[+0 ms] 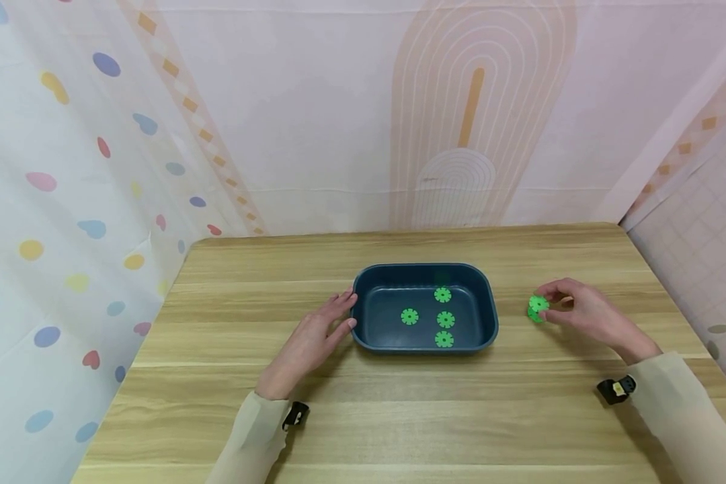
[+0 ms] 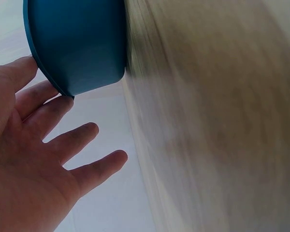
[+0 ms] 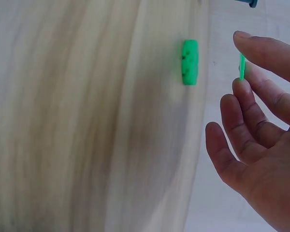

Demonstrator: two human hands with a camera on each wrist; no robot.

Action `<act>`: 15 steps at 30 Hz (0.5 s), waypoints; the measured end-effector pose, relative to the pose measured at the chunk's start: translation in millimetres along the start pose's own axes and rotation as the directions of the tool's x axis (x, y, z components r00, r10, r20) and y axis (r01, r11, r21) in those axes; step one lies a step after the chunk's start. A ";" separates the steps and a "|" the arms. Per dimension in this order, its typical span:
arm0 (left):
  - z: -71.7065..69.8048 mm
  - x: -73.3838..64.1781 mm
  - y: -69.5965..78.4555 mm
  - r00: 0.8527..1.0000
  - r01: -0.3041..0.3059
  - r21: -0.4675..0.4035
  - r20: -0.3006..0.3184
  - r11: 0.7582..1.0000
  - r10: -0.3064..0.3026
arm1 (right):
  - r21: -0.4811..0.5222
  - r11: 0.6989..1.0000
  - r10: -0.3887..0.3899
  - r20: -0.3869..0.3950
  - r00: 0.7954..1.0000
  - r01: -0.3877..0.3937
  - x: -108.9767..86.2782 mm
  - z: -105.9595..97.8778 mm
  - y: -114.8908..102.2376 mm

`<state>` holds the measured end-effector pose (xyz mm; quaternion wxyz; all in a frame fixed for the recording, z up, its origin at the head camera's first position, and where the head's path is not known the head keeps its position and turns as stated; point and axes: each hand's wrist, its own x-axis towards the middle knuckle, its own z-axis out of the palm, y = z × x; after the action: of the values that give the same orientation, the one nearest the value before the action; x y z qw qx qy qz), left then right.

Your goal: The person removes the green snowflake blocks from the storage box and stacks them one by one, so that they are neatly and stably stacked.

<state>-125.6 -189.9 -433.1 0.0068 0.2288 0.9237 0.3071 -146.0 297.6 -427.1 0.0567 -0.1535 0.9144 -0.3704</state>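
Observation:
A dark blue rectangular tub (image 1: 423, 351) stands on the wooden table, with several green notched discs (image 1: 409, 316) lying flat on its floor. My left hand (image 1: 307, 346) rests its fingertips against the tub's left rim; in the left wrist view the fingers are spread and fairly straight, touching the tub's end wall (image 2: 82, 48). To the right of the tub, my right hand (image 1: 589, 314) pinches a green notched disc (image 3: 241, 66) between thumb and fingers, raised off the table. Just below it, more green (image 3: 189, 63) sits on the tabletop, possibly stacked discs; the head view partly hides it.
The wood-grain table (image 1: 399, 417) ends at a patterned curtain (image 1: 314, 121) behind and at the left. Another light cloth (image 1: 702, 222) hangs at the right. A black wrist device (image 1: 617, 388) sits on the right sleeve, a similar one (image 1: 295, 415) on the left.

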 end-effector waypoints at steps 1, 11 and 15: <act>-0.1 -0.2 0.0 1.000 0.001 0.000 0.000 1.000 -0.001 | 0.000 1.000 0.000 0.003 1.000 0.000 0.3 0.0 0.9; -0.7 -0.4 0.4 1.000 0.002 0.000 0.001 1.000 -0.002 | -0.010 0.999 0.032 0.051 0.998 -0.032 1.8 -0.8 10.2; -0.7 -0.4 0.5 1.000 0.002 0.003 0.002 1.000 -0.002 | -0.011 0.999 0.035 0.065 0.997 -0.035 2.8 0.0 12.8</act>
<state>-125.1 -190.1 -432.3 0.0081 0.2281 0.9244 0.3055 -151.7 305.3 -436.0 0.0922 -0.1497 0.9164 -0.3597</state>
